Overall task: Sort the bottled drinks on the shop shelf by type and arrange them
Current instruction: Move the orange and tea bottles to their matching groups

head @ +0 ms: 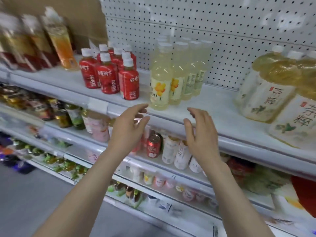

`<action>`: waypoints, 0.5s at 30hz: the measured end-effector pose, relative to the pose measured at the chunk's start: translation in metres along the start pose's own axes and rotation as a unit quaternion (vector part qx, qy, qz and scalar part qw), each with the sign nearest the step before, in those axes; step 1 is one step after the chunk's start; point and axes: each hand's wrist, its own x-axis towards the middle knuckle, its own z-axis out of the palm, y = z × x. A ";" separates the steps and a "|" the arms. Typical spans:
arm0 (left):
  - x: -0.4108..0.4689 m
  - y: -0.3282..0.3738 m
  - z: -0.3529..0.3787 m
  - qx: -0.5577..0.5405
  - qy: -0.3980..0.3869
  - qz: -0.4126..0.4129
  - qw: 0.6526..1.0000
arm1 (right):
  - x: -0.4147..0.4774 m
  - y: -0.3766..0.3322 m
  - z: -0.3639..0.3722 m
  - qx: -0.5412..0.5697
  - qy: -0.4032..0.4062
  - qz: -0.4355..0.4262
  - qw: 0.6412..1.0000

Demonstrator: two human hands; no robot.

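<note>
On the white top shelf [213, 103] stands a cluster of red-labelled juice bottles [109, 72] with white caps, left of centre. Right of them is a group of pale yellow bottles [172, 72], lined up front to back. Large amber tea bottles [266, 93] lean at the far right. Tall orange and dark red bottles [58, 40] stand blurred at the far left. My left hand [127, 129] and my right hand [201, 134] hover just below the shelf's front edge, either side of the front pale yellow bottle, fingers spread, holding nothing.
A white pegboard [222, 31] backs the shelf. Lower shelves hold small pink and white bottles [172, 151], a red can [153, 146], green bottles [75, 117] and packets. The grey floor [25, 194] lies at the lower left.
</note>
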 end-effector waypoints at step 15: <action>0.053 -0.178 -0.248 0.115 0.058 -0.042 0.991 | 0.124 -0.237 0.215 0.101 -0.059 -0.101 0.988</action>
